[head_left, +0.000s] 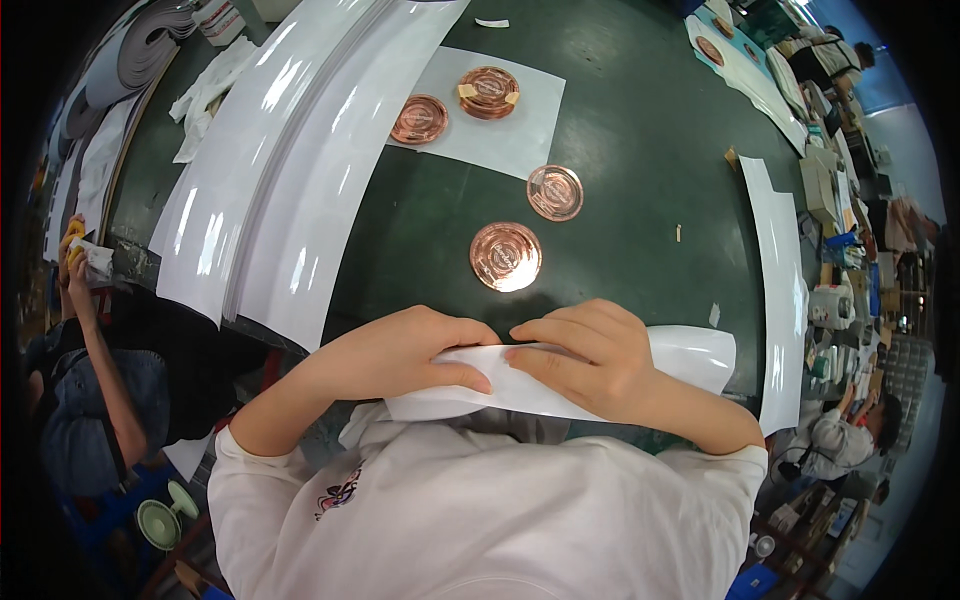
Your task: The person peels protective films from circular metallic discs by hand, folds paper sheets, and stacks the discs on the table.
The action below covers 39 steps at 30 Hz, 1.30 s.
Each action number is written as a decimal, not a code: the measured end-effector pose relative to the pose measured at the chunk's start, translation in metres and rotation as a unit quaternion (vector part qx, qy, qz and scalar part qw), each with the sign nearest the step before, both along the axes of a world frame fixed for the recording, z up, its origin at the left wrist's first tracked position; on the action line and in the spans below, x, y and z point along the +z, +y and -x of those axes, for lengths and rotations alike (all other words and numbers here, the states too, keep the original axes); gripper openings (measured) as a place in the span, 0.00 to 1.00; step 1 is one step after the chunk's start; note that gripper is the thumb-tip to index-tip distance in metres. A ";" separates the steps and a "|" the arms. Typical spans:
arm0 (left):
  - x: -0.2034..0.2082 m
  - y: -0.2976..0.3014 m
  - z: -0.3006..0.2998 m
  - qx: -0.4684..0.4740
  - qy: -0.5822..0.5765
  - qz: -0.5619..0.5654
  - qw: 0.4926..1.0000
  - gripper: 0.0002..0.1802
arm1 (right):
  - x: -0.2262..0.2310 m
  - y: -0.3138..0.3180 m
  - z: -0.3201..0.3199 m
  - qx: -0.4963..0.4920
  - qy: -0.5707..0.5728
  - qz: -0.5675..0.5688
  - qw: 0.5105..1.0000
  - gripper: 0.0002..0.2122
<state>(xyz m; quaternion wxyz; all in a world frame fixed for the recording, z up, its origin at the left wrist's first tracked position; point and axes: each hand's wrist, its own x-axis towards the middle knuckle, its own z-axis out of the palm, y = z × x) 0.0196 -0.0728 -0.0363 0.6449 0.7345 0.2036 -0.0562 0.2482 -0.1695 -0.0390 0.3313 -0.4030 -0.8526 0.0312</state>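
Observation:
A glossy white sheet lies curved over the near edge of the table in front of me. My left hand grips its upper edge, thumb on the near face and fingers behind. Close by on the right, my right hand pinches the same edge between thumb and fingers. Just beyond my hands lies a round copper-coloured disc with embossed markings. A smaller copper disc rests farther off, by the corner of a flat pale sheet.
On the pale sheet sit a taped stack of copper discs and another copper disc. Long glossy white sheets cover the table's left side. A white strip runs along the right edge. A co-worker's hands are at far left.

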 end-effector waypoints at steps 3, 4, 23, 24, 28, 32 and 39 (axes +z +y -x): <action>-0.008 -0.002 0.002 0.019 -0.045 -0.058 0.997 0.20 | 0.002 0.000 -0.001 0.034 0.018 -0.009 0.999 0.12; -0.007 -0.001 0.001 0.038 -0.025 -0.080 0.996 0.18 | 0.002 0.000 -0.003 0.035 0.018 -0.008 0.999 0.12; -0.034 -0.012 0.007 0.130 -0.069 -0.586 0.797 0.19 | 0.011 0.032 -0.029 -0.122 0.531 0.367 0.754 0.06; -0.034 -0.012 0.008 0.128 -0.070 -0.586 0.797 0.19 | 0.001 0.036 -0.028 -0.122 0.532 0.366 0.754 0.06; -0.035 -0.011 0.012 0.124 -0.067 -0.593 0.793 0.22 | -0.015 0.046 -0.015 -0.122 0.565 0.436 0.690 0.07; -0.037 -0.010 0.016 0.132 -0.066 -0.586 0.797 0.23 | -0.017 0.051 -0.005 -0.107 0.558 0.474 0.673 0.07; -0.040 -0.009 0.017 0.131 -0.080 -0.587 0.795 0.23 | -0.016 0.050 -0.003 -0.096 0.555 0.483 0.670 0.06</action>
